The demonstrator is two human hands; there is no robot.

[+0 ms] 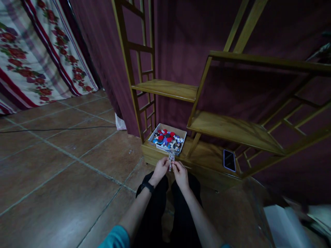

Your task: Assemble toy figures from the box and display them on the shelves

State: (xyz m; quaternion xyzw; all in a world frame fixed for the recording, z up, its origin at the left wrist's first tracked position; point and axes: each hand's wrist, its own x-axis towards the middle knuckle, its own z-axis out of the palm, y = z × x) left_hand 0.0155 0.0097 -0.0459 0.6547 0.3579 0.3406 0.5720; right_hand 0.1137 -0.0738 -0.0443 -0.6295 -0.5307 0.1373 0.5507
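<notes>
Teal sleeve (116,237) on the left arm, nearest thing, pushed up around the elbow. Both forearms bare, slanting in from either side and converging over dark trousers (158,203); person's seated or crouched low, knees apart, can't tell which from here. Black wristband (148,187) on the left wrist (watch, maybe; face not visible).

Left hand (162,167): fingers curled inward, thumb side toward the middle, fingertips pinching a small clear piece (171,158). Right hand (180,173): wrist slightly bent, fingers bunched, pinching the same piece from the other side. Neither fist clenched, neither hand let go. Piece sits between the fingertips above the gap between the knees, just this side of the box (179,131); too small to name.

Box is shallow, pale-walled, full of little red, blue, purple and white bits (168,137), on the low base of a wooden shelf unit (165,89). Phone-like device (229,160), dark screen, pale purple edge, lies on that base, off right. Behind: maroon curtain (176,44). Far left, floral cloth (26,58) hanging over brown tiles (64,186).
</notes>
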